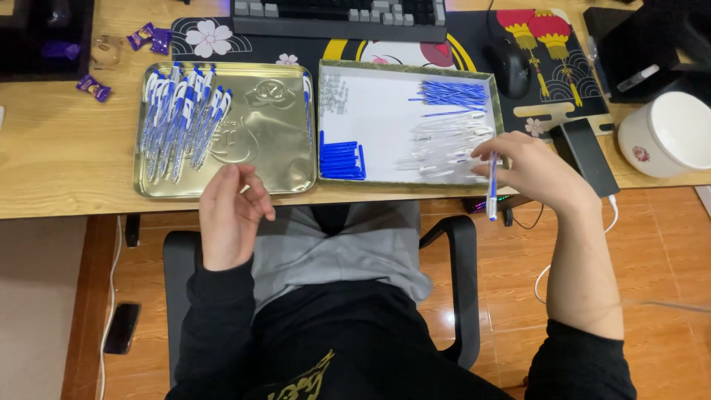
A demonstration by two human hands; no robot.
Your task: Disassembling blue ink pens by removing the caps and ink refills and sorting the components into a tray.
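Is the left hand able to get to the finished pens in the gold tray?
Probably yes. The left hand hovers at the gold tray's front edge, and nothing lies between it and the finished pens.

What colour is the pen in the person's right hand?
Blue and white, in the head view: pen, right hand.

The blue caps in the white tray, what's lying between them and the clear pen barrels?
Head view: only bare white tray floor separates the blue caps from the clear barrels.
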